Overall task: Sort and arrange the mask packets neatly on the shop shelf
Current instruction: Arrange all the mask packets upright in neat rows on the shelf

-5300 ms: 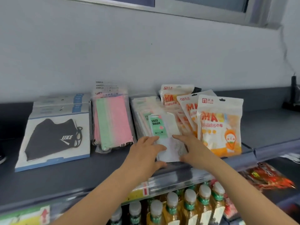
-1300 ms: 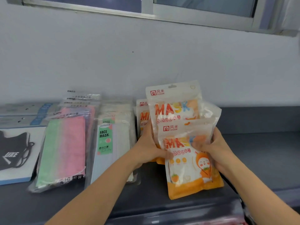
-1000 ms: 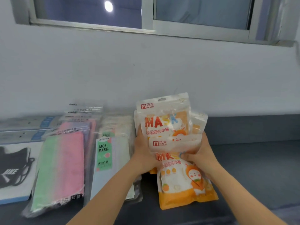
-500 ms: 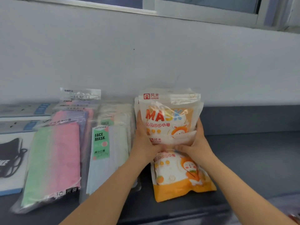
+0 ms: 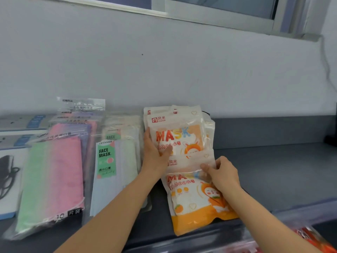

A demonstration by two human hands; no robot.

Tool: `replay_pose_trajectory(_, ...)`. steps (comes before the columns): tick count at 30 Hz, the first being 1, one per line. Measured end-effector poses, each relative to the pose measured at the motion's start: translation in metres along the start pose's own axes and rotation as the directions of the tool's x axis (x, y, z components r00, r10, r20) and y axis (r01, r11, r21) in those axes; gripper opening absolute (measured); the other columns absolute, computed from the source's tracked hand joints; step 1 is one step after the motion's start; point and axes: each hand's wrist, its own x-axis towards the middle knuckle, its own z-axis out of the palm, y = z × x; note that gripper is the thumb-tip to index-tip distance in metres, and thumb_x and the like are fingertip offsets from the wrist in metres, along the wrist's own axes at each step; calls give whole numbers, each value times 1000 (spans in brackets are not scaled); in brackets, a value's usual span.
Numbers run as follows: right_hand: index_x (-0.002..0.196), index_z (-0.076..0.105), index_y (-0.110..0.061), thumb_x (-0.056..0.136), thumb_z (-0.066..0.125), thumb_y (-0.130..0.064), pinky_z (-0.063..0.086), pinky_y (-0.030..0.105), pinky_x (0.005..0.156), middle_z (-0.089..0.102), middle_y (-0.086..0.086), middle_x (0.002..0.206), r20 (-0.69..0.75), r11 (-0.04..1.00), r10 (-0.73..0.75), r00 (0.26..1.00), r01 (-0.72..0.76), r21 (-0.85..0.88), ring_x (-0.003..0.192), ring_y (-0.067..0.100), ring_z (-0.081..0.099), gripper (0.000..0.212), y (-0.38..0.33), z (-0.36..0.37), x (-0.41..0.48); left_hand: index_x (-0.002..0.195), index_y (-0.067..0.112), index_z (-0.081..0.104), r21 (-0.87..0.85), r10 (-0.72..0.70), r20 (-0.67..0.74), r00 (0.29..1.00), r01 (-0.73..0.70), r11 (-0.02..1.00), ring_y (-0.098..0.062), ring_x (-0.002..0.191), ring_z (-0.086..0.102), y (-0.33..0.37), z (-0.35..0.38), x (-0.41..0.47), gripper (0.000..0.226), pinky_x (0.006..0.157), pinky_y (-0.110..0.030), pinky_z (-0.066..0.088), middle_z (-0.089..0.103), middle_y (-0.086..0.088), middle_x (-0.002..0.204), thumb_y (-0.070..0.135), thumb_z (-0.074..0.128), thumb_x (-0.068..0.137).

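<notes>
Now, packet point(image 5: 193, 201) lower than stack point(image 5: 179, 136) — right hand point(image 5: 224, 178) pinching

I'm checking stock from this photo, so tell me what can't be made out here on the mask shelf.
Head view only.
Count of upright orange packets behind the first: they overlap, and the left hand covers their edge.
Front orange packet: its picture partly under the right hand.
Black mask box: cut off by the left edge.
Small print on the rear clear packets: blurred.
Red goods below the shelf: cropped by the corner, blurred.
</notes>
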Motion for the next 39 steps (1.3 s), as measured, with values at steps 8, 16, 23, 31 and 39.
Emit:
replay_pose_trajectory(8,76,52,-22,89,61,-31,37,21,52,60,-3,78,-283,956,-81,956,155,250,66,8,55,18,-5,-22,4,135,29,36,-139,-50,-27,998,46,989,-6,107,55,8,-3,-5,41,79,-20,50,53,4,132,17,47,97)
replay_pose_trajectory(16,88,49,-18,94,49,-34,41,25,64,55,-1,92,-381,863,-15,924,204,462,77,11,52,17,-33,-17,16,148,31,16,95,-46,100,994,36,995,-19,132,41,8,4,-10,106,100,-39,46,34,2,148,56,73,61)
replay_pose_trajectory(23,118,44,-23,79,63,-52,50,48,91,42,5,133,-110,864,23,994,36,502,111,25,53,51,-43,0,11,148,35,2,173,-36,131,991,13,985,-17,133,39,2,0,-11,125,104,-47,42,30,6,150,38,88,57)
replay_pose_trajectory(31,149,-7,-24,59,74,-59,53,50,84,34,12,149,325,753,192,926,-351,556,117,33,54,126,-23,-13,31,147,34,10,163,-58,102,993,41,986,-17,130,43,-1,-1,-12,116,102,-48,45,37,5,145,36,87,61)
replay_pose_trajectory(39,145,31,-22,59,58,-76,45,57,96,52,14,136,481,711,84,873,-390,585,116,38,56,105,-24,-9,46,147,34,11,214,-52,70,996,36,976,-17,130,43,-2,0,-8,112,103,-46,44,37,6,146,39,84,63)
